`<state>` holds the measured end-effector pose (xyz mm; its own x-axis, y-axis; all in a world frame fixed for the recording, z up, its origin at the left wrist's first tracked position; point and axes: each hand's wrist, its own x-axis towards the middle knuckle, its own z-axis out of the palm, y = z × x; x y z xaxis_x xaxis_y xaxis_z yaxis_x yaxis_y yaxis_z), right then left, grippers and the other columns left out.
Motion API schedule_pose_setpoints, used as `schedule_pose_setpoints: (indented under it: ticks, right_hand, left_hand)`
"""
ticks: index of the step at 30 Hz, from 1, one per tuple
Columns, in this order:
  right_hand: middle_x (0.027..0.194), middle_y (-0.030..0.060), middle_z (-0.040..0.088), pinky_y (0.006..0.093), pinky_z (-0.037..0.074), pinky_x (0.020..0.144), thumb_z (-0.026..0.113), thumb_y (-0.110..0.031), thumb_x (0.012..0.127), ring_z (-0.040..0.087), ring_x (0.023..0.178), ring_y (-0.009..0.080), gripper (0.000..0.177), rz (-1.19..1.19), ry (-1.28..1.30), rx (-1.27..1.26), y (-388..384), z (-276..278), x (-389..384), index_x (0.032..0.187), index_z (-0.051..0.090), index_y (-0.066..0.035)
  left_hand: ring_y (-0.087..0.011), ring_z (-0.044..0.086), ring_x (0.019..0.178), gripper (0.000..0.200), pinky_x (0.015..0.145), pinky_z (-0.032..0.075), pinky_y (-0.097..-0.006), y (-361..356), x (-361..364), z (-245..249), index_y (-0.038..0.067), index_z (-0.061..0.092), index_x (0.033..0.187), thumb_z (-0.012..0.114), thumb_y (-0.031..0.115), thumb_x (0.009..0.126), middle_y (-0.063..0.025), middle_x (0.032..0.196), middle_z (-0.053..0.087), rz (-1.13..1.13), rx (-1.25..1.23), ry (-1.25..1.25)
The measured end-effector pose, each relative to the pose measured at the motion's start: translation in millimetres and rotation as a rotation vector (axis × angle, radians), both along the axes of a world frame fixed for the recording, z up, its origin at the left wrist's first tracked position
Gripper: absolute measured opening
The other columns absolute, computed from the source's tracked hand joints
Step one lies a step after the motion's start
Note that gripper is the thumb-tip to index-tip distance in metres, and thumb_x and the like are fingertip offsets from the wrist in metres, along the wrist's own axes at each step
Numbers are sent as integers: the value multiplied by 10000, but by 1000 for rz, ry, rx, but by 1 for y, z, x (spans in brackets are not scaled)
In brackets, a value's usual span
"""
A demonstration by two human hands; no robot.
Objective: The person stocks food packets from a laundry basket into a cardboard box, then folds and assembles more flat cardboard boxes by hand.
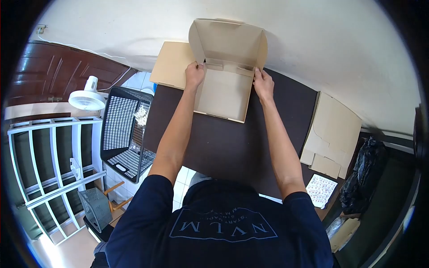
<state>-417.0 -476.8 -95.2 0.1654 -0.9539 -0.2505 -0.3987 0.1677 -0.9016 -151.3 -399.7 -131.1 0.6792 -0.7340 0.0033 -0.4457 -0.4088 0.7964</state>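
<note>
I view carton (223,94) at 12 o'clock. Left hand (194,75), right hand (264,84) curled, pinching its sides at 10, 2 o'clock. Judged light, stiff, crushable; grip near folds.

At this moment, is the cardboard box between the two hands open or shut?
Open: the cardboard box has its lid raised at the back, its bare floor visible.

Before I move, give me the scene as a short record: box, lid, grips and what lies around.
Box: open, on the dark table
Lid: raised, at the far side
Left grip: on the box's left side, near the lid
Right grip: on its right side, near the lid
Left: tan cardboard, black basket
Right: flat cardboard, patterned sheet
</note>
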Motion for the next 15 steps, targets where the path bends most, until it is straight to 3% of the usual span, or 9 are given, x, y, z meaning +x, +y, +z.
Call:
schedule_pose_setpoints:
  ticks: [2, 6, 10, 15]
  right_hand:
    - [1094, 262, 678, 434, 475, 944, 504, -374, 984, 637, 1085, 409, 446, -25, -13, 16, -1, 3, 2, 1164, 669, 0]
    - [1089, 290, 660, 450, 459, 960, 500, -384, 983, 615, 1088, 420, 455, -5, 61, -131, -3, 9, 3, 1184, 669, -12]
    - [1110, 297, 635, 469, 439, 971, 502, -416, 977, 584, 1100, 429, 489, 45, 118, -193, -5, 3, 3, 1206, 659, -13]
    - [1172, 298, 613, 465, 421, 1008, 544, -434, 954, 563, 1148, 432, 531, 82, 114, -110, -9, 4, -4, 1253, 623, -2]
  left_hand:
    - [-302, 681, 847, 248, 772, 503, -383, -4, 16, -16, -33, 674, 962, 603, 201, 919, -228, 894, 693, 2, -44, 88]
    - [-269, 681, 866, 261, 795, 502, -371, -11, 12, 1, -14, 685, 1050, 596, 204, 937, -186, 931, 717, -38, -13, 285]
    - [-226, 675, 891, 261, 814, 498, -348, -17, 9, 5, -3, 684, 1086, 588, 197, 948, -152, 956, 724, -44, 58, 222]
    - [-214, 669, 937, 291, 849, 497, -331, -8, 0, 11, 20, 640, 1196, 579, 158, 947, -148, 1015, 715, -56, -64, 223]
